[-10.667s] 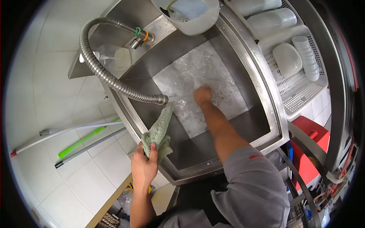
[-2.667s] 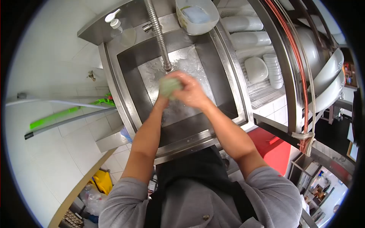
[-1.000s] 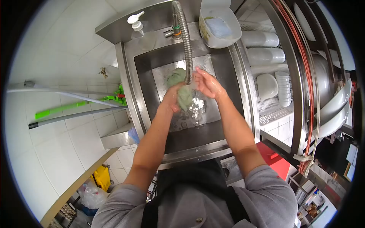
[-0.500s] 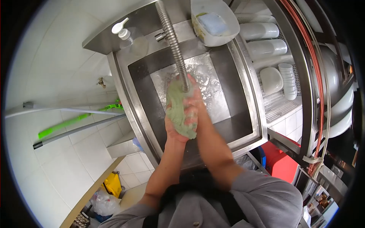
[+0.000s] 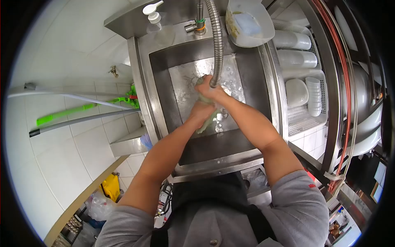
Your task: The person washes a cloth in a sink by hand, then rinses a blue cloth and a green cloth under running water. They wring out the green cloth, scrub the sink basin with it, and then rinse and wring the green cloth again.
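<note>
A wet, pale green cloth (image 5: 207, 124) is bunched up over the sink (image 5: 259, 123), gripped in both fists. My right hand (image 5: 210, 89) closes round its upper part, just below the mouth of the flexible metal faucet hose (image 5: 217, 45). Lower down and to the left, my left hand (image 5: 201, 112) is closed round the middle of the cloth, and a loose end hangs beneath it. Water ripples on the sink bottom below. Most of the cloth is hidden by my fingers.
Behind the sink stand a soap pump bottle (image 5: 154, 20) and a white tub (image 5: 263, 33) with a pale blue sponge-like item. White baskets (image 5: 294, 123) with stacked cups and containers are at right. A green-handled pole (image 5: 66, 115) leans at left.
The cloth was spread over my hands under the hose; now it is bunched and squeezed between two fists. My elbows have moved outward. The camera view has shifted.
</note>
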Motion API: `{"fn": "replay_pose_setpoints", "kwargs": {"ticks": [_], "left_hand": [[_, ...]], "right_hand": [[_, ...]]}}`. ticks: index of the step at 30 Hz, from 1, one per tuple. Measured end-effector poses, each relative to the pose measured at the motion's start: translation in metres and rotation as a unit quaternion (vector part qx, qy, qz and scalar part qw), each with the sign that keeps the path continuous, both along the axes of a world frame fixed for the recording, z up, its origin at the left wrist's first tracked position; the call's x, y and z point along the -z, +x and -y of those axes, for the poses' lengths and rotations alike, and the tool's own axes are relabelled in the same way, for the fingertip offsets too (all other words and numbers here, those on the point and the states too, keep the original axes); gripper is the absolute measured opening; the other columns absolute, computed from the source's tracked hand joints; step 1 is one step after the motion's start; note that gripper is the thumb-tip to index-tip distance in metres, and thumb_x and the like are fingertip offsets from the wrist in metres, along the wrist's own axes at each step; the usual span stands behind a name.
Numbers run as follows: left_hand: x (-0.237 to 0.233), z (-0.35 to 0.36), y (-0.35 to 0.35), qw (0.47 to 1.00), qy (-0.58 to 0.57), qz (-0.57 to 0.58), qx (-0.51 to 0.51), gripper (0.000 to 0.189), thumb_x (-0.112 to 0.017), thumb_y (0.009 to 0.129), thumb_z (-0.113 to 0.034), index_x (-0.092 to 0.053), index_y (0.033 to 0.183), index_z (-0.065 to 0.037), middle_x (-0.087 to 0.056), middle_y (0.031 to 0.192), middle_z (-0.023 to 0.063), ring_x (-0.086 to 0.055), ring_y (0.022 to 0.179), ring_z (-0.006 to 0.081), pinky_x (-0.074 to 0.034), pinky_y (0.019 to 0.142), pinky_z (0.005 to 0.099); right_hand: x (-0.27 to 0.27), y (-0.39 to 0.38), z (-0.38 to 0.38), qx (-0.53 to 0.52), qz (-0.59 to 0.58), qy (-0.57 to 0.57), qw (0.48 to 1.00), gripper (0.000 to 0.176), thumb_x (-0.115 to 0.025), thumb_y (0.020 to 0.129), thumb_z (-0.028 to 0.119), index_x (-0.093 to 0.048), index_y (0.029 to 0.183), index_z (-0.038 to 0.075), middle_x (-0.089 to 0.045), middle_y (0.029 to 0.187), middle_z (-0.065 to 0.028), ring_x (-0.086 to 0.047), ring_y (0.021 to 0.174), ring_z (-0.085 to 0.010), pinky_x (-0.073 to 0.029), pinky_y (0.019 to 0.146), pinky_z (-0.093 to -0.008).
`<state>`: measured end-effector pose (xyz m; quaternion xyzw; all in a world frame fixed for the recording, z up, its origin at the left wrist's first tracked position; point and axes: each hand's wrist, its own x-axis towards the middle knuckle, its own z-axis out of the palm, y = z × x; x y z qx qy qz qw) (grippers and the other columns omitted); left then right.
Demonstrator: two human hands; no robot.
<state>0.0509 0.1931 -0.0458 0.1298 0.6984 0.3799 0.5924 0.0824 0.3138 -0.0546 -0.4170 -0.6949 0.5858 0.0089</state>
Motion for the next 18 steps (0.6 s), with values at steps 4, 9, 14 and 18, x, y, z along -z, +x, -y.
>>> {"fn": "replay_pose_setpoints", "kwargs": {"ticks": [4, 9, 14, 18], "left_hand": [[0.033, -0.01, 0.012, 0.94, 0.097, -0.317, 0.081, 0.044, -0.063, 0.078, -0.034, -0.061, 0.105, 0.001, -0.068, 0.098, 0.0149, -0.066, 0.087, 0.0325, -0.05, 0.074, 0.0422], [-0.018, -0.02, 0.021, 0.948, -0.073, -0.295, 0.095, 0.049, -0.06, 0.081, -0.04, -0.061, 0.11, 0.0, -0.066, 0.106, 0.0181, -0.062, 0.103, 0.0335, -0.049, 0.084, 0.0424], [0.048, -0.011, -0.003, 0.987, 0.114, -0.108, -0.034, 0.045, -0.056, 0.087, -0.035, -0.056, 0.12, -0.005, -0.063, 0.112, 0.0163, -0.062, 0.103, 0.0262, -0.05, 0.086, 0.0378], [-0.002, -0.015, -0.017, 0.91, 0.142, 0.332, -0.205, 0.044, -0.056, 0.091, -0.037, -0.05, 0.125, -0.009, -0.059, 0.114, 0.012, -0.061, 0.098, 0.0264, -0.054, 0.081, 0.0454]], "right_hand": [[0.04, -0.008, -0.001, -0.048, 0.073, 0.125, 0.988, 0.036, -0.058, 0.079, 0.03, -0.062, 0.092, -0.003, -0.065, 0.088, -0.0228, -0.064, 0.087, -0.0349, -0.05, 0.081, -0.0383], [0.02, -0.012, 0.008, -0.02, 0.154, 0.142, 0.978, 0.037, -0.054, 0.084, 0.032, -0.064, 0.098, 0.0, -0.064, 0.101, -0.0253, -0.058, 0.104, -0.0414, -0.047, 0.091, -0.0411], [-0.018, -0.005, -0.002, -0.025, -0.046, 0.211, 0.976, 0.042, -0.062, 0.082, 0.031, -0.06, 0.11, 0.0, -0.059, 0.113, -0.0239, -0.057, 0.109, -0.0367, -0.044, 0.094, -0.0401], [-0.057, 0.026, -0.012, 0.07, -0.081, -0.047, 0.993, 0.047, -0.067, 0.084, 0.032, -0.055, 0.124, 0.01, -0.06, 0.108, -0.0086, -0.057, 0.092, -0.021, -0.051, 0.074, -0.0291]]}}
